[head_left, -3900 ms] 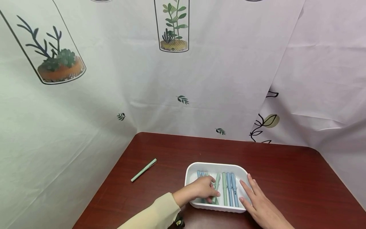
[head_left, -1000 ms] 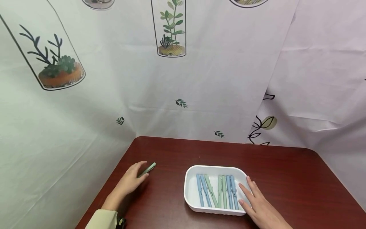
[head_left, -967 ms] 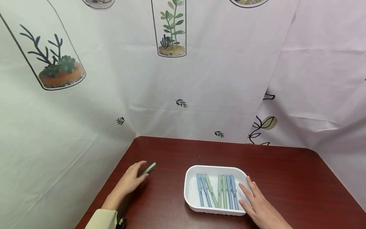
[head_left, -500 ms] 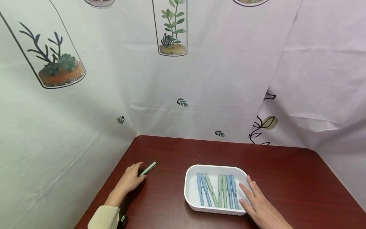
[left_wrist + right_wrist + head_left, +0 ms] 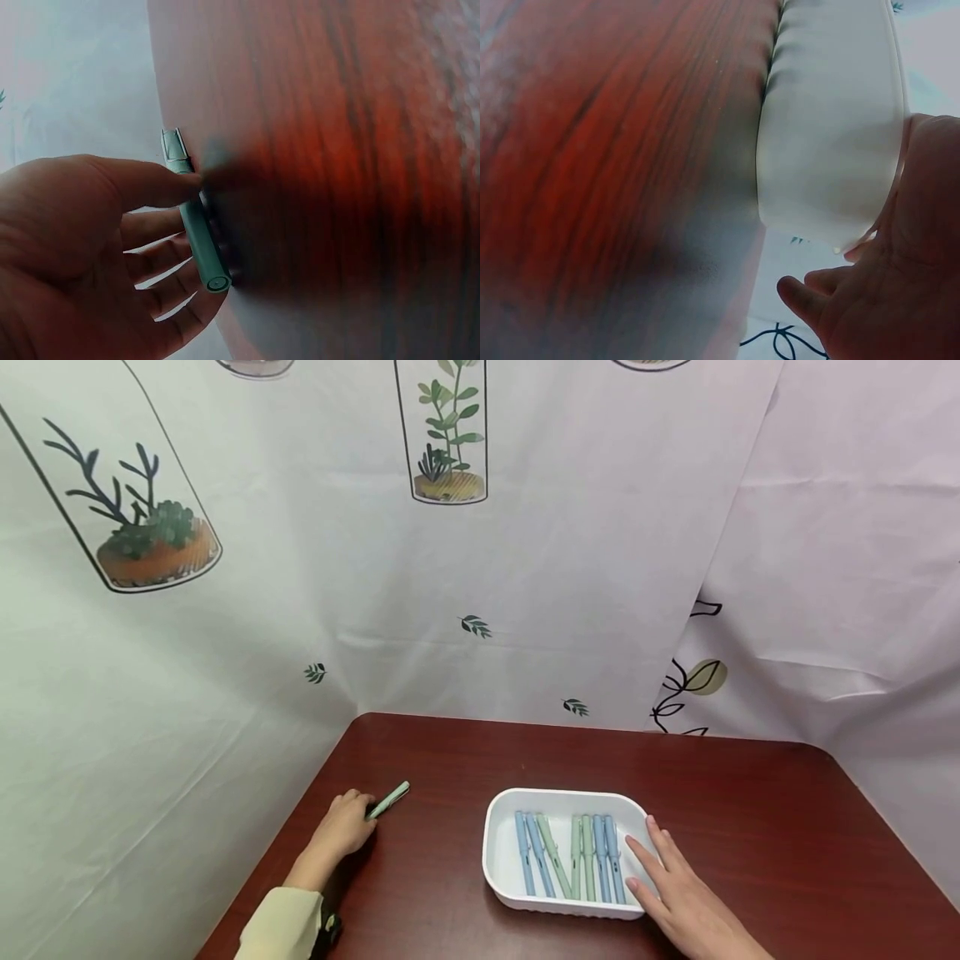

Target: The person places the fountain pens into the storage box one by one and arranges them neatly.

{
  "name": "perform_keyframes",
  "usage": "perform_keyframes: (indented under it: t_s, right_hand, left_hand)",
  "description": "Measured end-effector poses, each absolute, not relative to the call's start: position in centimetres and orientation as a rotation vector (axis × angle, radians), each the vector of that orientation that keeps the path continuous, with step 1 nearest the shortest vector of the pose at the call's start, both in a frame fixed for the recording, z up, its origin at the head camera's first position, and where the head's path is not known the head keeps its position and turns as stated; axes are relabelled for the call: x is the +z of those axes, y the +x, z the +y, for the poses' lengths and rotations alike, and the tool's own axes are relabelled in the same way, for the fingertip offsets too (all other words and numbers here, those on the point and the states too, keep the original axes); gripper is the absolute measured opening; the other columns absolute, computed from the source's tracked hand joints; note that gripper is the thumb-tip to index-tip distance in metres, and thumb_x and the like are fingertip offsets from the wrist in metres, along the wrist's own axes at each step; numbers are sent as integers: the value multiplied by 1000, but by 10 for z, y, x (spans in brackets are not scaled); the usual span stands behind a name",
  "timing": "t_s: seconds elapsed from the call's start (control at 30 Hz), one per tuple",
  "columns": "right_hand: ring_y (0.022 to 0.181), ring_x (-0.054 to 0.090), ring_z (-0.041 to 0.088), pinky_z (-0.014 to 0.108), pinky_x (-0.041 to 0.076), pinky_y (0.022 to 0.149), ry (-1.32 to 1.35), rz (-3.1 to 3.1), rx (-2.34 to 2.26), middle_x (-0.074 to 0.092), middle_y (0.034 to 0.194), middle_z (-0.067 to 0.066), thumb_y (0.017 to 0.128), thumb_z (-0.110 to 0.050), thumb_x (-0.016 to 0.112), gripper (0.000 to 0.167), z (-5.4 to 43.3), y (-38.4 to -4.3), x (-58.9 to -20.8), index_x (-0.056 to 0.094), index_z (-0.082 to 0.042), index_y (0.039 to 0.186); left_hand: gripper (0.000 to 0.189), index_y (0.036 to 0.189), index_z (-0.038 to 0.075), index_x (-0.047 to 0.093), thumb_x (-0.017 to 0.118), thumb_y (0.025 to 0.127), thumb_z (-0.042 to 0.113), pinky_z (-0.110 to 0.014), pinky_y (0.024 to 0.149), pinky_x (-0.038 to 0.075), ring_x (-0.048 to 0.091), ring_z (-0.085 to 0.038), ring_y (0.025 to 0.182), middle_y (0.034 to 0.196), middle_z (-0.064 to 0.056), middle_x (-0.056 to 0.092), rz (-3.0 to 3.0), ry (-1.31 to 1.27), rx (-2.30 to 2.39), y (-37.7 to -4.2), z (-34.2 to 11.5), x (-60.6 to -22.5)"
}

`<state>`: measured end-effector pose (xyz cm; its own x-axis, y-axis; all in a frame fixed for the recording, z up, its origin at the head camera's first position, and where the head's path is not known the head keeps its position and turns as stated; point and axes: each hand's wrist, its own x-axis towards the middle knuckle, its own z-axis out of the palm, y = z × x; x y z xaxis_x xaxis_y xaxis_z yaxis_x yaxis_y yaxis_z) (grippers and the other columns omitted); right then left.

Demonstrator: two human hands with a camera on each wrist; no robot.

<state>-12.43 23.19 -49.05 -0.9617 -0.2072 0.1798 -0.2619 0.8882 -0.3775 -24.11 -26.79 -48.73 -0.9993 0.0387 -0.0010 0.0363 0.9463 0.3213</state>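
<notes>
My left hand [image 5: 343, 827] is at the left side of the table, with a light green pen [image 5: 389, 799] between its thumb and fingers. In the left wrist view the thumb presses on one side of that pen [image 5: 201, 232] and the fingers curl behind it; the clip end sticks out past the thumb. A white tray [image 5: 558, 906] holds several blue pens [image 5: 603, 860] and green pens [image 5: 587, 860], lying side by side. My right hand [image 5: 686, 893] rests at the tray's right rim with fingers spread and fairly straight. The right wrist view has the tray's outer wall [image 5: 832, 127] beside that hand.
The dark red wooden table [image 5: 450, 752] has rounded back corners. White curtains [image 5: 585, 552] printed with plants hang behind it and along its sides. A dark band [image 5: 330, 927] shows at my left sleeve [image 5: 281, 922].
Earlier my left hand was in the tray placing a green pen among the others. It moved left to the pen lying on the table, and its thumb and fingers have closed on it. The right hand stayed.
</notes>
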Motion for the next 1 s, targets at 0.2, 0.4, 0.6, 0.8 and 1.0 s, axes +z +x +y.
perform_keyframes:
  t_s: [0.2,0.4,0.6,0.8,1.0]
  right_hand:
    - [144,34,39,56,48,101,373,-2911,607,25,165,16,99,-47,61,60,233,-125,-490,52,-17,150]
    - [143,34,38,57,48,100,361,-2915,606,25,165,15,98,-47,62,60,234,-125,-491,53,-17,149]
    - [144,33,41,59,46,103,364,-2909,635,25,165,16,98,-45,63,59,233,-125,-491,54,-16,148]
    - [145,32,38,57,47,101,343,-2949,643,23,166,14,99,-49,60,60,231,-124,-492,52,-19,150]
    - [144,34,38,55,48,101,352,-2916,616,25,165,13,99,-48,61,58,230,-124,-493,53,-18,149]
  left_hand:
    - [33,123,-2,68,68,90,3,-52,89,50,59,-39,107,113,-17,63,3098,75,473,-242,-268,-486]
    - [27,116,0,71,71,89,4,-50,81,53,65,-34,95,103,-13,65,3117,57,462,-241,-265,-483]
    - [27,118,1,71,71,92,8,-50,80,53,64,-33,95,105,-14,66,3117,20,481,-238,-257,-478]
    - [26,116,1,71,72,93,13,-43,71,51,62,-21,78,94,-6,69,3044,-55,668,-230,-247,-471]
    - [30,116,-2,70,73,90,12,-33,66,49,59,-15,74,89,-1,68,2879,-101,1089,-220,-231,-463]
